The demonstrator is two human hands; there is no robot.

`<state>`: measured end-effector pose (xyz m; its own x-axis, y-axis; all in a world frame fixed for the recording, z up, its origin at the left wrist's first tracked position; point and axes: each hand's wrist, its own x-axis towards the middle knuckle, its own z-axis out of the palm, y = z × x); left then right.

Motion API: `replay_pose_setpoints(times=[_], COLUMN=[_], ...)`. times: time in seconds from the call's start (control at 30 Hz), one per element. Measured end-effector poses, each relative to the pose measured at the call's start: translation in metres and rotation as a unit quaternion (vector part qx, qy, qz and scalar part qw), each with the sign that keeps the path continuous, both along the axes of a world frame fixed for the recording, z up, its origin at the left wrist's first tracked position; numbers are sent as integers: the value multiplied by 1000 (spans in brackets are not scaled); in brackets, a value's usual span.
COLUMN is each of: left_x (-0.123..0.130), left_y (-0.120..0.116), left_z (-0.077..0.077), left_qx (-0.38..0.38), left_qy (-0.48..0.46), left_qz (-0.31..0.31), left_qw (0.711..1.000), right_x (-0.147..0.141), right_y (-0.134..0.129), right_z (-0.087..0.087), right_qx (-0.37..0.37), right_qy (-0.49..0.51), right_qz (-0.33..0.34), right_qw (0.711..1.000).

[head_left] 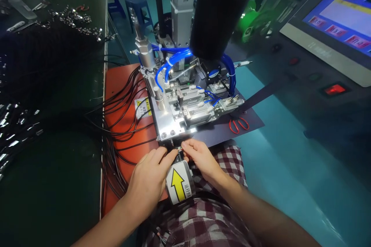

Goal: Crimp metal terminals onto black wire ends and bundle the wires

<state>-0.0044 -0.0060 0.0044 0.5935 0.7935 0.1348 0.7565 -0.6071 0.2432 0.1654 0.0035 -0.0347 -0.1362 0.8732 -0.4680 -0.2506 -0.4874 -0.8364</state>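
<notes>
A small shiny metal piece (180, 148) lies at the front edge of a machine (171, 123) with metal blocks and blue air tubes. My right hand (201, 158) pinches this piece between thumb and fingertips. From the other side, my left hand (150, 173) rests with its fingers closed and its thumb tip close to the piece; what it grips is hidden. Just below both hands is a rounded cover with a white label (180, 185) bearing a yellow arrow that points toward the machine.
Black cables (124, 123) run across an orange mat (116, 81) at left, beside a dark table (63, 200) with piled cables. Red-handled scissors (239, 125) lie at the machine's right. A control screen (342, 19) stands at upper right. A dark cylinder (218, 19) hangs overhead.
</notes>
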Motion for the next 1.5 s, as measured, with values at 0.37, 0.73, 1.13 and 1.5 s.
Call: replay_pose_setpoints(times=[0.37, 0.73, 1.13, 1.5], left_x=[4, -24, -30, -31], left_y=[-4, -26, -46, -43], left_z=[-4, -5, -20, -19], left_qx=[-44, -22, 130, 97], left_qy=[57, -70, 127, 117], left_qz=[20, 89, 99, 126], left_qw=[997, 993, 978, 980], right_x=[-4, -2, 1, 34], right_y=[-1, -4, -2, -18], right_z=[0, -3, -2, -25], right_qx=[9, 22, 20, -28], right_qy=[1, 16, -3, -11], right_qz=[-15, 0, -3, -99], right_qw=[1000, 1000, 1000, 995])
